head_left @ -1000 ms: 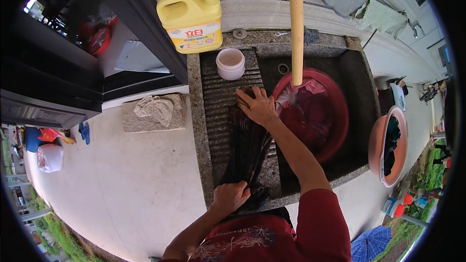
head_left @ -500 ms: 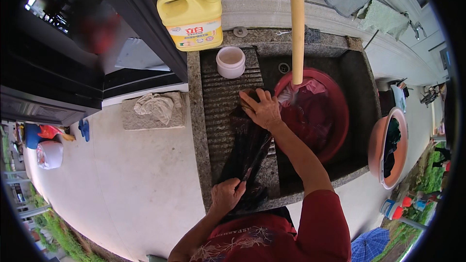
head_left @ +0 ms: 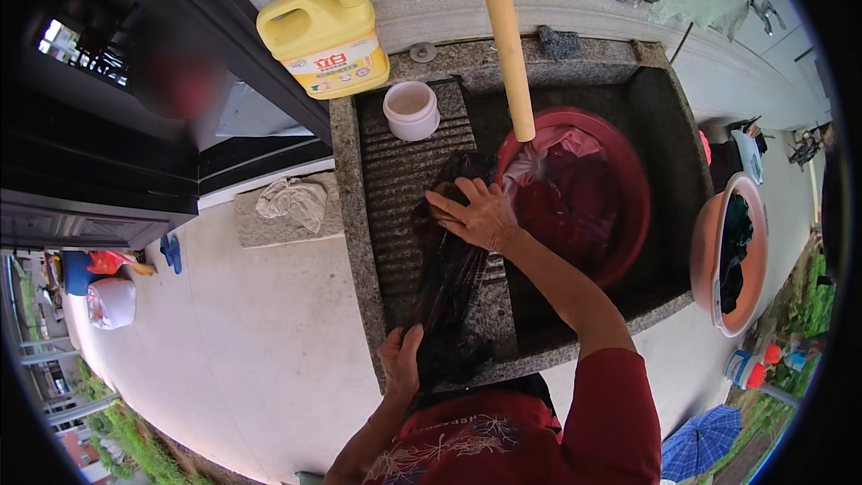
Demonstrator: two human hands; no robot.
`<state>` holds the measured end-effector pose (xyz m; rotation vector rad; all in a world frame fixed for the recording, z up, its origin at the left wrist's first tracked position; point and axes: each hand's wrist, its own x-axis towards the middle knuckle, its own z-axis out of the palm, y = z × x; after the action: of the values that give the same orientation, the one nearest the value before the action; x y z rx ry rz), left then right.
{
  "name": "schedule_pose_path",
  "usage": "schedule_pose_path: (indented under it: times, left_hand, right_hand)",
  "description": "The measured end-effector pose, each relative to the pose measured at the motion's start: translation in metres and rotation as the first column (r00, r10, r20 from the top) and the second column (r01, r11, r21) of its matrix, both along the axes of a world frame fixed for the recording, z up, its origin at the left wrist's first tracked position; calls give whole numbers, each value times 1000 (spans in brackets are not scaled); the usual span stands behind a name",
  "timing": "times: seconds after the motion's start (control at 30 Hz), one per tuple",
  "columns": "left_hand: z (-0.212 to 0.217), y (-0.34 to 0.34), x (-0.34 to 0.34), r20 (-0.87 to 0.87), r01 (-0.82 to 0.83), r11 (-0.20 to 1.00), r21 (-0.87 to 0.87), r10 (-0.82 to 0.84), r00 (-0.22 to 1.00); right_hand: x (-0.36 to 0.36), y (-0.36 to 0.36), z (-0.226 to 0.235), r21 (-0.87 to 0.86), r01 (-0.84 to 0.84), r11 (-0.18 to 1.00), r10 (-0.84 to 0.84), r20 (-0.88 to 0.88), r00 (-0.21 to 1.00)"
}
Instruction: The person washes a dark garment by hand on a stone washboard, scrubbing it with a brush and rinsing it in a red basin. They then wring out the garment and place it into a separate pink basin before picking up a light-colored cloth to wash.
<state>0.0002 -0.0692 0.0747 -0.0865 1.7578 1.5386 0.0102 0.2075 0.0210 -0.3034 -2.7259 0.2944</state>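
since a moment ago the right hand has slid a little down the ribbed stone washboard, fingers spread and palm pressed flat on the wet dark garment, while the left hand stays pinched around its bunched lower end at the sink's near edge. beside them a round red basin holds pink and dark red laundry under a yellow hose, with a small white cup and a yellow detergent jug above.
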Motion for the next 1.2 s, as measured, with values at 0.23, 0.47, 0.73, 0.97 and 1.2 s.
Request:
schedule_pose_path:
  times: [0.23, 0.47, 0.73, 0.97, 1.2]
  left_hand:
    - [33, -4, 14, -803, 155, 866, -476, -500, 324]
    - [4, 29, 19, -710, 288, 716, -636, -689, 145]
    - [11, 44, 9, -704, 215, 846, -488, -527, 475]
    - [-30, 66, -13, -760, 304, 807, -507, -585, 284]
    - [3, 82, -7, -29, 204, 888, 411, -211, 977]
  right_hand:
    - [-3, 48, -13, -213, 334, 918, -357, -84, 930]
    - [18, -12, 11, -54, -132, 990, 134, 30, 991]
    - [22, 72, -12, -948, -16, 317, -20, -24, 1000]
    - [38, 60, 10, -855, 148, 497, 71, 211, 975]
    - [65, 49, -1, -926, -46, -376, -214, 39, 976]
